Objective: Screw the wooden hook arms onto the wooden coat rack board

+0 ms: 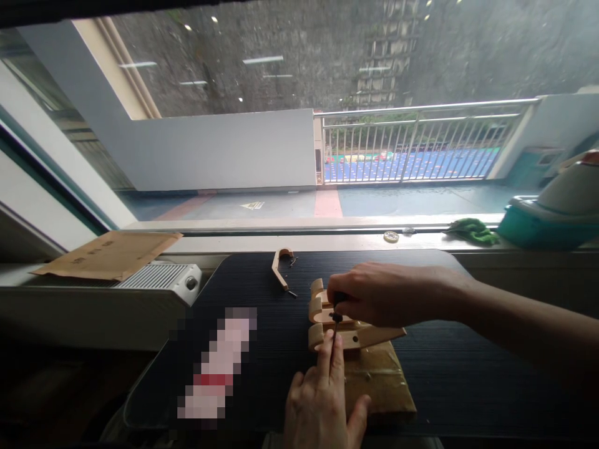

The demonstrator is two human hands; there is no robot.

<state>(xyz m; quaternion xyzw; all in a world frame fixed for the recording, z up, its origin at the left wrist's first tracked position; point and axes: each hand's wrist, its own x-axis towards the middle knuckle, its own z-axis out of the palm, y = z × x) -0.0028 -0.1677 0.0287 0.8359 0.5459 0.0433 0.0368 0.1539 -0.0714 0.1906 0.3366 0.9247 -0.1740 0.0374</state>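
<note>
In the head view my right hand (369, 292) is closed around the black handle of a screwdriver (337, 317). Its thin shaft slants down toward the fingertips of my left hand (321, 393). The index and middle fingers of that hand are stretched out on the nearest wooden hook piece (369, 338), one on each side of the shaft, and the thumb is spread apart. The screwdriver's tip is hidden between the fingers. Three curved wooden ends stand in a row, partly covered by my right hand. Under them lies a flat block wrapped in brown tape (381, 380).
A loose wooden hook (279, 269) lies at the back of the dark table (238, 284), with small screws (292, 262) beside it. A blurred pinkish item (219, 362) is at left. Beyond are a brown envelope (107, 252), a window sill (290, 242), green cloth (475, 231) and a teal container (538, 224).
</note>
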